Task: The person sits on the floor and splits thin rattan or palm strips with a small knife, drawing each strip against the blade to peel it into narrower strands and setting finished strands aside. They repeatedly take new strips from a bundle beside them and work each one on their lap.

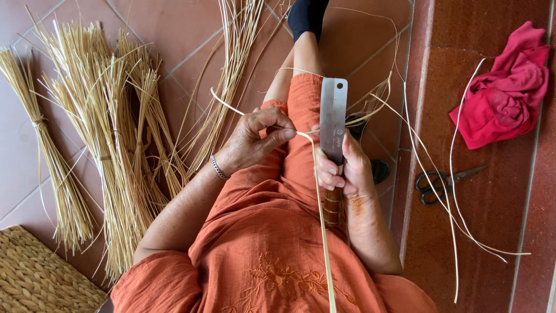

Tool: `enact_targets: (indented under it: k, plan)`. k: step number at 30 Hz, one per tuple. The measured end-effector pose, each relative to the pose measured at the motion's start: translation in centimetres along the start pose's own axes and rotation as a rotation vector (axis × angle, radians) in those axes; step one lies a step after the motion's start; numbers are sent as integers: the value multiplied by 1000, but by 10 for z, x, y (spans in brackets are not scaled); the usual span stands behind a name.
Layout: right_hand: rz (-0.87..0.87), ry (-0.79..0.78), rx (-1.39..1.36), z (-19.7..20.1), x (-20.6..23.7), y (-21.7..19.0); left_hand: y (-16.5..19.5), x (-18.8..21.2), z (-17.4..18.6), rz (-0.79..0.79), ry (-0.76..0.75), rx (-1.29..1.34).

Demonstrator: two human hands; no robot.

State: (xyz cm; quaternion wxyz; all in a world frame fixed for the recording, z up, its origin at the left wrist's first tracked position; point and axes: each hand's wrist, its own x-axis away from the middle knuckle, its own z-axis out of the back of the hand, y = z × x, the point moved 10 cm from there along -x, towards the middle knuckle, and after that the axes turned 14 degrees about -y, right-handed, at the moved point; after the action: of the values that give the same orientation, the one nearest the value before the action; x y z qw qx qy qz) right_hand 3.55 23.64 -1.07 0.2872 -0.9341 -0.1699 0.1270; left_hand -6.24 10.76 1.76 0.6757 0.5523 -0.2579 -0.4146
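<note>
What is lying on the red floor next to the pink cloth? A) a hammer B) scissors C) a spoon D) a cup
B: a pair of scissors with dark handles lies on the red floor, below the crumpled pink cloth, with thin pale straw strips trailing across them.
</note>
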Motion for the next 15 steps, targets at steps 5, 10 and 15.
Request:
enact_targets:
  k: [5,10,15]
  plan:
    - [-10,42,-91,29,1,7,-17,1,3,78,27,-11]
    - [-8,69,-116,57,-4,13,-42,-2,8,133,20,-6]
    - [-15,86,-137,75,-12,12,-57,-4,13,96,17,63]
